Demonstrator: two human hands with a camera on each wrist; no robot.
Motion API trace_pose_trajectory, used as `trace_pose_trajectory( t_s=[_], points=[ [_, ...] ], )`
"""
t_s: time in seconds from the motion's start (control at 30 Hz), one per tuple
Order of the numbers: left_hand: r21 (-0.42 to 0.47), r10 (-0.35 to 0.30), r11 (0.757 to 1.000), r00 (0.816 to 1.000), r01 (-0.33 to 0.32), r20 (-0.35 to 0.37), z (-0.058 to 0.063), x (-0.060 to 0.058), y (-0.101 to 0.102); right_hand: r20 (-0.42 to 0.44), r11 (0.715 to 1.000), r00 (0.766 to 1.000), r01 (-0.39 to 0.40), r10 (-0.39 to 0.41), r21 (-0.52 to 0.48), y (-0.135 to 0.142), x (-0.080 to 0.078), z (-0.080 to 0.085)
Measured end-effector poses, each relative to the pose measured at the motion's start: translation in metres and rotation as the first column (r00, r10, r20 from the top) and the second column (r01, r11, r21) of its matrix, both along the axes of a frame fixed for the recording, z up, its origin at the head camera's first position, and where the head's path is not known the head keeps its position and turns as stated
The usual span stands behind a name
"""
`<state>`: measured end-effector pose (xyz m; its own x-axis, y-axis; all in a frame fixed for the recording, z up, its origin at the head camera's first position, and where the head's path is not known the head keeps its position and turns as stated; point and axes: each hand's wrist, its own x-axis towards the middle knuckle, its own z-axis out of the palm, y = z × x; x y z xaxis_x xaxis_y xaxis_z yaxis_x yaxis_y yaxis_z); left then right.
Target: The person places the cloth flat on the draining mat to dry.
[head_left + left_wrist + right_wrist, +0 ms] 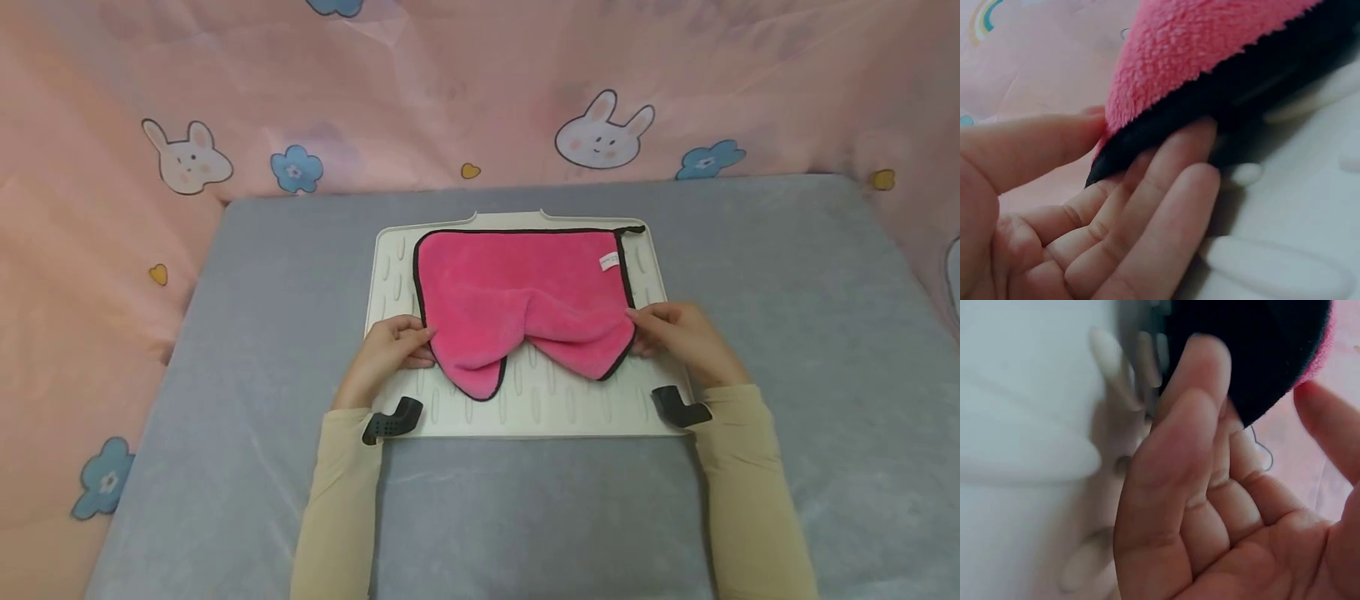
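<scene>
We have a pink cloth [517, 271] over a ribbed white tray [536, 421] on the grey bench [262, 333]. Left hand [384, 354]: grip narrowed to a pinch, cloth's left edge between thumb and fingers. Right hand [684, 340]: same pinch, right edge. We see folds along the near side.
</scene>
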<state>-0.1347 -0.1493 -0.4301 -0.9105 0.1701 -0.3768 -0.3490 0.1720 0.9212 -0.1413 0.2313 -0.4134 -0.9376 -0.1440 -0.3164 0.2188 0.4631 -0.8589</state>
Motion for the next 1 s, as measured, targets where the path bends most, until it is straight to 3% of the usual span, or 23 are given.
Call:
trace_pose_trajectory(
  t_s=[0.13,0.27,0.4,0.7,1.0],
  points=[
    [0.017,-0.002,1.000,1.000,0.002,-0.004,-0.0020,0.0017,-0.0015,-0.026,0.998,0.999,0.021,-0.023,-0.066,-0.0006,0.0039,-0.0019],
    [-0.026,-0.047,0.999,0.999,0.047,0.000,-0.0032,0.0027,-0.0030,-0.070,0.985,0.995,0.057,-0.069,-0.160,-0.0020,0.0044,-0.0044],
    [-0.049,-0.062,0.997,0.998,0.061,-0.008,-0.0031,0.0037,-0.0029,-0.077,0.980,0.995,0.052,-0.068,-0.193,-0.0024,0.0040,-0.0051],
    [0.047,0.078,0.996,0.995,-0.075,-0.067,-0.0023,0.0021,-0.0020,-0.082,0.984,0.994,0.054,-0.069,-0.169,-0.0040,0.0037,-0.0018],
    [0.048,0.165,0.986,0.983,-0.162,-0.080,-0.0040,0.0008,-0.0051,-0.114,0.982,0.988,0.082,-0.103,-0.173,-0.0047,0.0038,-0.0062]
  ],
)
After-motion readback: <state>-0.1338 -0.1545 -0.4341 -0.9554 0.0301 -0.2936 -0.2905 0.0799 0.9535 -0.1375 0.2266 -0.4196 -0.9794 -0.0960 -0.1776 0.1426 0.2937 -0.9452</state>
